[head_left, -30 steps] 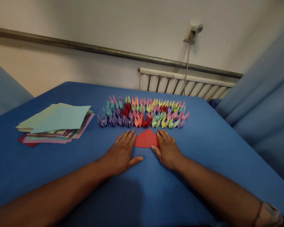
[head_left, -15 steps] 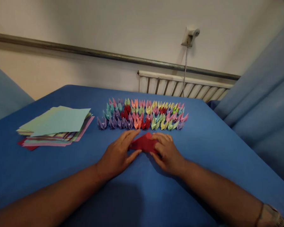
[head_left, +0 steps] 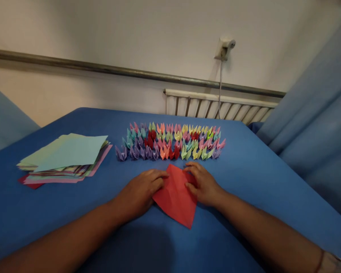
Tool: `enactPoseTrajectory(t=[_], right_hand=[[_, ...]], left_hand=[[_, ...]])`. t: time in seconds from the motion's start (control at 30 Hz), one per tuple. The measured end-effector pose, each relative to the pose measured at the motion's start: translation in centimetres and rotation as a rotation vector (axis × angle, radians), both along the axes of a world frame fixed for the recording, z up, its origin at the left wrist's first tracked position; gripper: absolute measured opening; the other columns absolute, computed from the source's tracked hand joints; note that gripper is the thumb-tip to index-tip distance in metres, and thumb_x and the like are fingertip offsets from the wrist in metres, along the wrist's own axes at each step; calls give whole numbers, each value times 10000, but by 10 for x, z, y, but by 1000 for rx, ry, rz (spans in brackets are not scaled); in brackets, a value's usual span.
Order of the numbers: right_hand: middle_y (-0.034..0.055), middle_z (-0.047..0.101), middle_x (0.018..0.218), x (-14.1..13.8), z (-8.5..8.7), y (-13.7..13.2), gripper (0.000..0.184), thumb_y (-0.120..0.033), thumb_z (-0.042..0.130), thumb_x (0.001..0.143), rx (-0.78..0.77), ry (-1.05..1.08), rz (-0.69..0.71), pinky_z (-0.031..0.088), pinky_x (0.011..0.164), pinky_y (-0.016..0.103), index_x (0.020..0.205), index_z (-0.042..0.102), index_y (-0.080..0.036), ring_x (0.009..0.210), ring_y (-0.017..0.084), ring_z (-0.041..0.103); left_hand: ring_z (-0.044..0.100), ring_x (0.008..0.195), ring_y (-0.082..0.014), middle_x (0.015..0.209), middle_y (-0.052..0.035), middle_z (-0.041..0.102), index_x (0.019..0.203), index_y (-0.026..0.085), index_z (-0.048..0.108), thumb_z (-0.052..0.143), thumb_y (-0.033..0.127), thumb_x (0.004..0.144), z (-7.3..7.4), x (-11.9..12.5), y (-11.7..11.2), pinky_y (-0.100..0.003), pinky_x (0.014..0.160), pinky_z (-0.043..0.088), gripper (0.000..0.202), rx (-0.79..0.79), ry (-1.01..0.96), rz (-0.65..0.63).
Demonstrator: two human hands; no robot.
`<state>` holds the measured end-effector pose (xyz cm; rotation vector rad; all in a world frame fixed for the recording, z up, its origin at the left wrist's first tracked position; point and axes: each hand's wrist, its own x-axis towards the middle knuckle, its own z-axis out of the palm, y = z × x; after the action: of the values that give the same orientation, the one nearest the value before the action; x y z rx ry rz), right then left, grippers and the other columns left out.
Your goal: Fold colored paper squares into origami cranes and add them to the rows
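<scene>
A creased sheet of red paper [head_left: 177, 195] is held between my two hands, a corner hanging toward me. My left hand [head_left: 143, 189] is closed at its left edge, with finger and thumb on the paper. On the opposite edge, my right hand [head_left: 204, 185] grips the sheet with curled fingers, thumb and index a little apart. Just beyond the paper stand rows of small folded paper cranes [head_left: 174, 152] in purple, red, yellow, green and pink.
To the left lies a stack of coloured paper sheets [head_left: 71, 153], light blue on top, red at the bottom. A blue cover [head_left: 238, 151] spreads over the table. Behind are a metal rail [head_left: 130, 72], a radiator [head_left: 210, 104] and a wall socket [head_left: 224, 49]. Blue curtains [head_left: 315, 132] hang at right.
The red paper has gone from a folded, flattened shape to an opened-out sheet, its corner now pointing toward me. My hands remain on either side of it. The view has tilted slightly up.
</scene>
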<state>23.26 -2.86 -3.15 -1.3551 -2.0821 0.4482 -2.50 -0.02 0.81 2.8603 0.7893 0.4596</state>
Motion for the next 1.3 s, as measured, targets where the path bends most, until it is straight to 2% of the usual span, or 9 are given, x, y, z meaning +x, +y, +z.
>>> enactPoseTrajectory(t=[0.2,0.4,0.53,0.7,0.77,0.93,1.07,1.2,1.3], right_hand=[[126,475,1415,-5,10,-9,450,-121,527,816,0,-188,11,367,1058,450,1261,544,-183,1300,250,432],[75,649,1220,-9,17,-9,341,-89,455,878,10,-195,237,389,1013,412,1160,609,-202,1159,202,551],[73,668,1178,0,18,-4,320,-105,491,853,-50,-69,302,424,1002,395,1130,620,-202,1113,199,586],[71,671,1169,16,24,3,314,-326,378,987,-237,234,327,457,983,364,1168,603,-204,1103,191,615],[71,671,1156,19,20,6,304,-381,458,955,-248,294,336,468,963,358,1156,598,-200,1081,195,624],[42,662,947,10,-1,14,156,-333,616,869,-107,211,83,498,832,317,803,601,-193,882,167,630],[54,651,990,5,-5,14,87,-262,632,850,-54,31,-24,478,872,344,819,588,-193,936,185,601],[111,612,1097,1,3,5,373,-381,668,832,-32,-162,-145,460,919,406,1125,567,-173,1050,252,562],[124,615,1070,-3,10,-2,467,-483,666,823,-65,-249,-202,469,888,410,1146,567,-161,1022,273,576]], left_hand=[[384,1373,-309,1455,-120,483,1348,200,506,491,127,867,2,-1,-7,-521,1105,338,487,108,101,22],[521,1243,-277,1311,-104,619,1202,193,628,422,135,957,-4,11,-29,-494,1113,311,326,212,129,-187],[590,1137,-266,1178,-93,685,1000,190,698,471,179,931,-3,12,-20,-496,1066,368,237,48,107,-54],[568,1184,-263,1205,-91,677,1091,189,676,515,212,886,0,9,-9,-455,1028,439,262,-157,18,124],[558,1203,-257,1209,-84,677,1043,188,694,512,253,904,-1,8,-7,-435,1032,445,237,-205,-13,164],[548,1213,-259,1171,-77,687,875,185,716,463,380,955,-3,8,-1,-438,1043,432,329,-242,-35,198],[561,1176,-276,1197,-94,657,790,175,660,538,393,898,-6,8,-1,-448,1000,456,273,-222,-38,275],[550,1177,-290,1259,-126,605,1187,162,566,606,364,839,-10,9,-4,-473,1011,447,404,-208,-66,365],[524,1217,-301,1297,-143,583,1316,151,480,594,364,849,-11,11,-5,-478,1036,428,526,-218,-55,355]])
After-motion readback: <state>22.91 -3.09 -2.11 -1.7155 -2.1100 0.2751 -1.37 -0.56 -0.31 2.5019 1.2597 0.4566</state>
